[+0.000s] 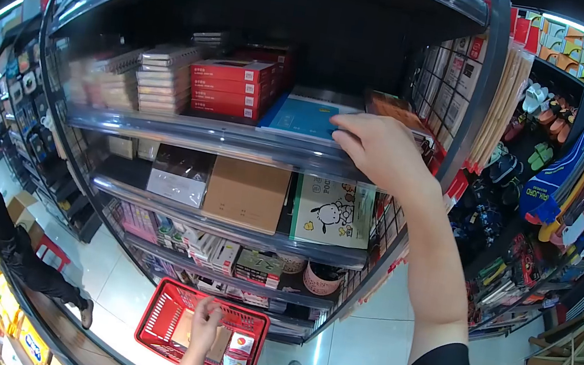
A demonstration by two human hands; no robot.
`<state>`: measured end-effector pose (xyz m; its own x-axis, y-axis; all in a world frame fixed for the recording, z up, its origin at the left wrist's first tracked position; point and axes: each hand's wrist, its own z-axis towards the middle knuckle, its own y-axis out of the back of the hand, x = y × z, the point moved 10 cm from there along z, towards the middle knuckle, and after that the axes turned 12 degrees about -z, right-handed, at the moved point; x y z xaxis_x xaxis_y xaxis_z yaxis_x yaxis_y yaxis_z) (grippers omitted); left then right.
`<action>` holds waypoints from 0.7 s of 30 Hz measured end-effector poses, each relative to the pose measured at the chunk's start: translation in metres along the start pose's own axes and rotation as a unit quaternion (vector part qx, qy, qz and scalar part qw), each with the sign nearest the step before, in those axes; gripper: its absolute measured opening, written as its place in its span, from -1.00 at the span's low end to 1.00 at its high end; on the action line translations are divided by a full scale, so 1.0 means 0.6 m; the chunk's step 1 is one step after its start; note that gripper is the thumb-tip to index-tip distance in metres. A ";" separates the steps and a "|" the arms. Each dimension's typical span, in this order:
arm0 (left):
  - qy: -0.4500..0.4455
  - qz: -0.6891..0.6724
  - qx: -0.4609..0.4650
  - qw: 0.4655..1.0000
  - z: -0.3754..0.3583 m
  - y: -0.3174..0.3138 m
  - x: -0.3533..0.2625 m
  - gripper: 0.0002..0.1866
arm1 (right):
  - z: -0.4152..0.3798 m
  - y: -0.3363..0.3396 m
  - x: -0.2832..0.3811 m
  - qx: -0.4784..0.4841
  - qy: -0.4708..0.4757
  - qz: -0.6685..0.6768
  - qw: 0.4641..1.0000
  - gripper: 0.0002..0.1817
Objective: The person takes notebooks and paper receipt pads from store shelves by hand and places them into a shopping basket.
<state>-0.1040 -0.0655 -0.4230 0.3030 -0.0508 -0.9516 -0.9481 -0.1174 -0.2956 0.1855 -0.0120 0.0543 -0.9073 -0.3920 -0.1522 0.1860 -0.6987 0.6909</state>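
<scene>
On the upper shelf, my right hand point(380, 147) reaches in with bent fingers, its fingertips closed at the right edge of a flat blue notebook point(298, 114). Part of that edge is hidden by the hand. Behind my knuckles lies a brownish-orange book point(393, 108). Red boxes point(223, 87) are stacked left of the notebook. Low down, my left hand point(205, 324) hovers over a red shopping basket point(150, 312), fingers loosely bent and partly apart, with nothing visible in them. Inside the basket are a brown flat item point(183, 329) and small red-and-white packs point(241, 343).
White notepads point(160, 80) stand left on the same shelf. Below are a brown notebook point(247, 192) and a cartoon-dog notebook point(334, 211). A wire-grid side panel point(436, 76) bounds the shelf at right. A person in dark clothes point(5, 230) bends over goods at left.
</scene>
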 end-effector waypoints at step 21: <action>0.073 -0.035 0.086 0.993 -0.063 -0.043 0.073 -0.58 | 0.076 -0.044 -0.019 0.127 0.027 -0.215 0.968 -0.78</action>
<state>-0.0626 -0.1024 -0.4541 0.3681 -0.1933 -0.9095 -0.9227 0.0450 -0.3830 0.1736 0.0380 0.0702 -0.8577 -0.1331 -0.4966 -0.3094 -0.6377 0.7054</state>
